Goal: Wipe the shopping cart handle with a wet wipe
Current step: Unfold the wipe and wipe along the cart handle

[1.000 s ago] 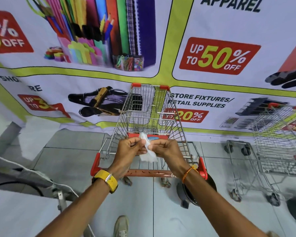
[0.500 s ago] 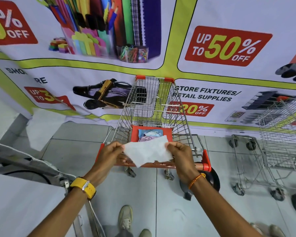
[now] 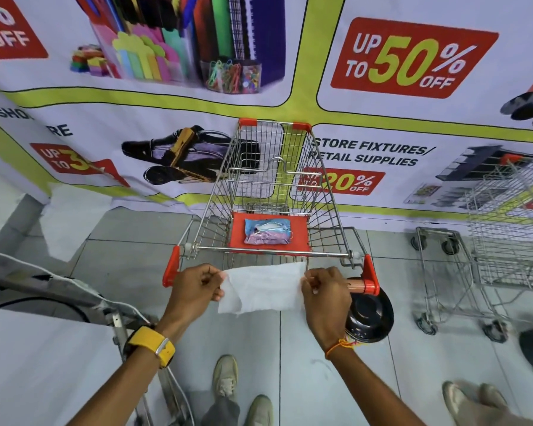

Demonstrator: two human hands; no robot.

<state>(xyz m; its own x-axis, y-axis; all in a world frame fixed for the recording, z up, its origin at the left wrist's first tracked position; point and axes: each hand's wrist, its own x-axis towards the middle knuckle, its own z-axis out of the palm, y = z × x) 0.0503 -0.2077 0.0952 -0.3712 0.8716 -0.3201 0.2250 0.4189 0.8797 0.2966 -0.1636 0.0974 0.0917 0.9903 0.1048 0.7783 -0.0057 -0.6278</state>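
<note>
A wire shopping cart [image 3: 268,179] with red corner caps stands in front of me. Its handle [image 3: 359,284] is a copper-coloured bar between red end pieces, mostly hidden behind the wipe and my hands. A white wet wipe [image 3: 262,290] is spread flat over the handle's middle. My left hand [image 3: 194,292] pinches its left edge and my right hand [image 3: 326,295] pinches its right edge. A blue and pink wipe pack [image 3: 266,230] lies on the cart's red seat flap.
A second wire cart [image 3: 505,235] stands at the right. A black round base [image 3: 370,315] sits on the floor under the handle's right end. A white-covered table with a metal frame [image 3: 43,348] is at the left. A printed banner [image 3: 413,56] covers the wall ahead.
The bunched wipe has been pulled open between both hands and stretched wide. My hands have moved apart and lowered it to the handle.
</note>
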